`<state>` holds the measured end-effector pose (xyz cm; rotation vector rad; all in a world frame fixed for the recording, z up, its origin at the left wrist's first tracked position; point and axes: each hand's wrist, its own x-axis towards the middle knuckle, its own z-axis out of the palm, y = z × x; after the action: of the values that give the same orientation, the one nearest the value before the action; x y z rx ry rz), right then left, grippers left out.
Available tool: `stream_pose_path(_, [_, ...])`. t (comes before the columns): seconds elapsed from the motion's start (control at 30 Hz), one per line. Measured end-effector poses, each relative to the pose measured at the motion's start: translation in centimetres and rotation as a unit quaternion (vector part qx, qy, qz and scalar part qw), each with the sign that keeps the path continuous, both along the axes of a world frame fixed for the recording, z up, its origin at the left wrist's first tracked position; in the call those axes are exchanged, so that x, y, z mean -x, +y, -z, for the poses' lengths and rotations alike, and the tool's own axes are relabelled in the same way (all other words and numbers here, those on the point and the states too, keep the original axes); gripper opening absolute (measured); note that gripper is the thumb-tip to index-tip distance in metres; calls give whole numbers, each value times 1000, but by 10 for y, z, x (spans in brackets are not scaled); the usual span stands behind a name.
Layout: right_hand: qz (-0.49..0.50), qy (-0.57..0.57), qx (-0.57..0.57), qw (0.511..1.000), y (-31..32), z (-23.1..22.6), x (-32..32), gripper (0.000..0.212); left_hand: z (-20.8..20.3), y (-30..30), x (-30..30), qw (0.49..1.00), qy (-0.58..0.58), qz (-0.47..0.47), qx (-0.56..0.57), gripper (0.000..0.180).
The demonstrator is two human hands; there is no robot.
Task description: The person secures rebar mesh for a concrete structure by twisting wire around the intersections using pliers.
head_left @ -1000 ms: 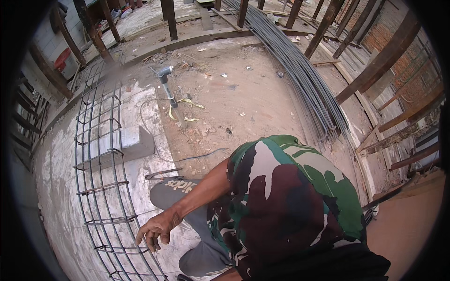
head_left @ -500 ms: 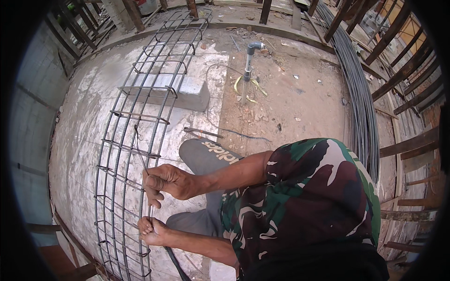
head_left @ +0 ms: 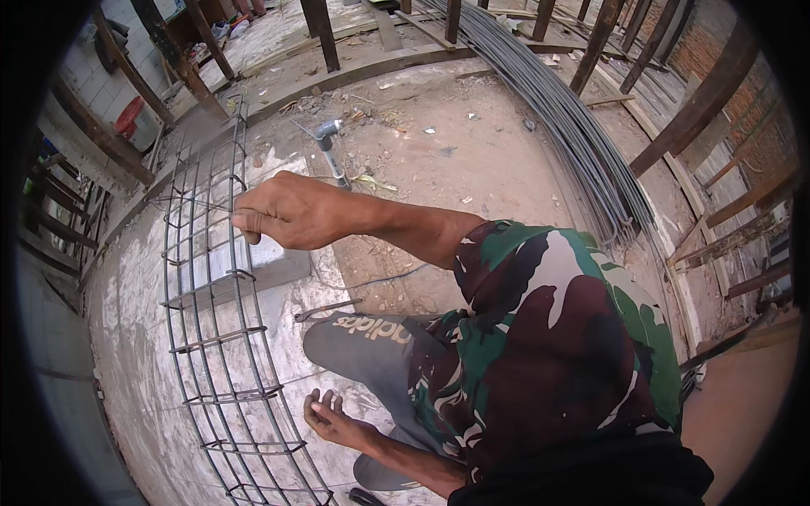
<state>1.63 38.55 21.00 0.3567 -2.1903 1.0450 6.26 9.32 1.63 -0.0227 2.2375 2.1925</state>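
Observation:
A long rebar cage [head_left: 221, 341] of thin bars and square ties runs along the left. My right hand [head_left: 291, 211] is raised over its far part, fingers pinched on a thin wire [head_left: 187, 205] that juts left across the cage. Blur hides the wire's far end. Low and near the cage's right side, my left hand [head_left: 333, 419] has loosely curled fingers, somewhat apart, with nothing visible in them. Beneath the cage sits a pale grey block [head_left: 283, 268]. Pincers [head_left: 327, 310] lie on the ground by my knee.
Beyond the block a grey pipe with an elbow [head_left: 327, 139] rises from the dirt. A bundle of long steel bars [head_left: 557, 110] curves along the right. Wooden posts [head_left: 319, 38] stand around the edge, and a red bucket [head_left: 131, 118] is at the far left.
My right hand has risen and moved farther along the cage with the wire. My left hand has come off the cage's near bars and its fingers have loosened. The view has shifted.

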Motion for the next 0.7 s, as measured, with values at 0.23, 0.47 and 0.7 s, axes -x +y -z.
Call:
stream_pose_path(0.23, [19,-200,123,972,-85,165,104,32,-34,-53,172,892,248,7,377,40])
stream_pose_path(0.47, [-44,-242,74,966,-139,224,164,52,34,-33,263,977,-73,112,166,55])
stream_pose_path(0.7, [-38,-189,103,976,-145,248,171,43,24,-15,258,962,-191,163,104,44])
